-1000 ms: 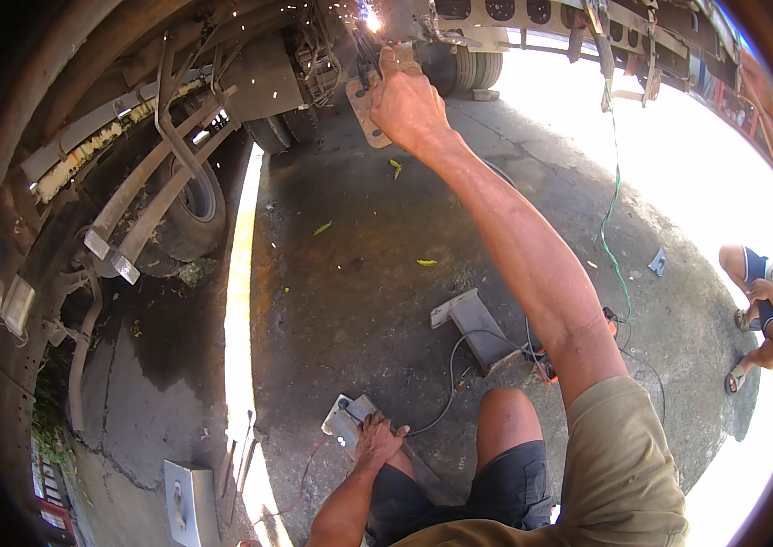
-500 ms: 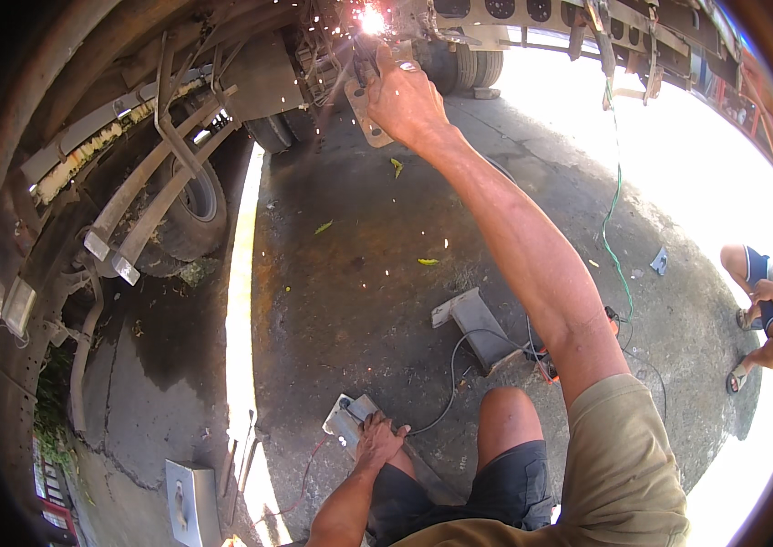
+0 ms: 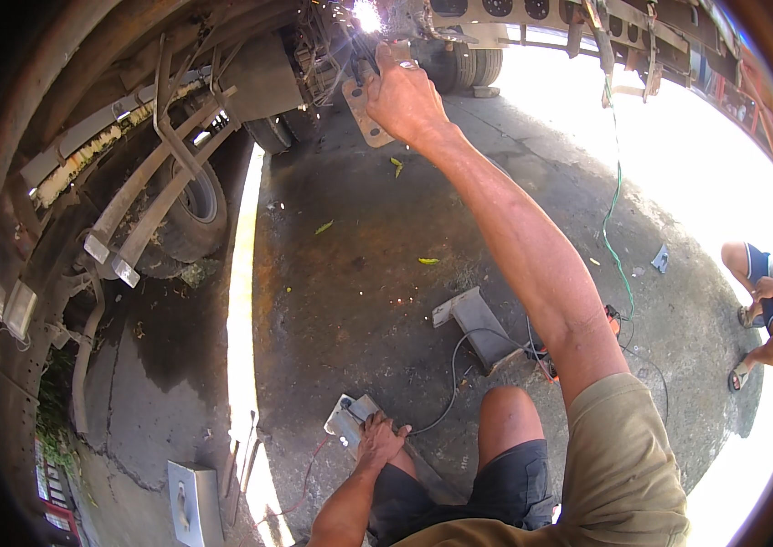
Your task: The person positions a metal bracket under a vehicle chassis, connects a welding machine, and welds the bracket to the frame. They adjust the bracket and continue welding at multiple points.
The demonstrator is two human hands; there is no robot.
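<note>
My right arm reaches up and forward. Its hand (image 3: pixel 405 102) is closed just below a bright welding arc (image 3: pixel 366 15) under a vehicle chassis; what the fingers grip is mostly hidden. Beside that hand hangs a flat metal plate with holes (image 3: pixel 366 120), and a dark rod-like part lies between the fingers and the arc. Low in front of me, my left hand (image 3: pixel 383 443) is closed over the edge of a bent metal bracket (image 3: pixel 343 423) by my knee. A grey cable (image 3: pixel 453 383) runs from near that hand to the right.
A second metal bracket (image 3: pixel 487 337) lies on the concrete beside an orange tool (image 3: pixel 613 319). A green cable (image 3: pixel 617 201) hangs at right. A person (image 3: pixel 763 301) crouches at the right edge. Leaf springs (image 3: pixel 145 214), a wheel (image 3: pixel 195 205) and a metal box (image 3: pixel 193 501) are at left.
The arc glows whiter and fewer sparks fly. Both my hands stay almost where they were.
</note>
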